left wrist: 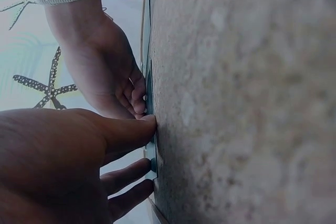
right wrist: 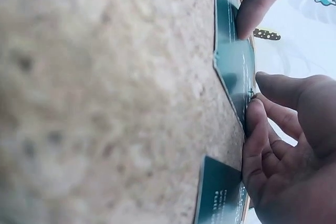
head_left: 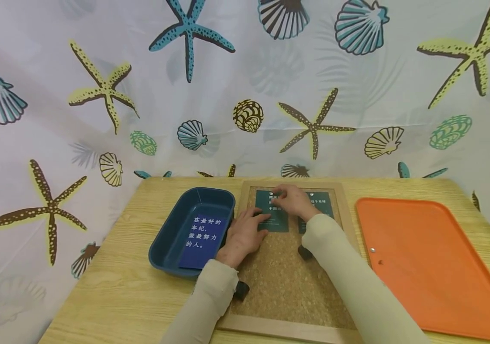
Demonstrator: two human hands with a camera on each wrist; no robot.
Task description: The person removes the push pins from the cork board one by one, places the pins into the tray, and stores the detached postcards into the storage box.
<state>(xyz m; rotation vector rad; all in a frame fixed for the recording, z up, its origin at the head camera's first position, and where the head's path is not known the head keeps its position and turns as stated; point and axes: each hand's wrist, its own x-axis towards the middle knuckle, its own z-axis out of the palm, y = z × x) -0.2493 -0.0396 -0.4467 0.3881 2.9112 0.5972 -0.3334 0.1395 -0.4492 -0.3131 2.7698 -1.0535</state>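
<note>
A dark green card (head_left: 277, 224) with white lettering lies at the upper left of a cork board (head_left: 288, 286). My left hand (head_left: 247, 231) rests on its left side, fingers stretched out and spread over the edge. At the card's top, my right hand (head_left: 294, 200) has curled fingers, thumb and index finger around a small thumbtack (right wrist: 255, 96). A similar green card (head_left: 323, 203) sits to the right, partly covered by the right wrist, with a silver thumbtack (head_left: 312, 194) at its top. In the left wrist view, the left thumb (left wrist: 142, 128) touches the card's edge.
A dark blue bin (head_left: 163, 248) left of the board holds a blue card (head_left: 202, 241) with white lettering. On the right lies an orange tray (head_left: 438, 267) with a small silver tack (head_left: 372, 250) near its left edge. A patterned curtain (head_left: 228, 105) hangs behind the wooden table (head_left: 111, 286).
</note>
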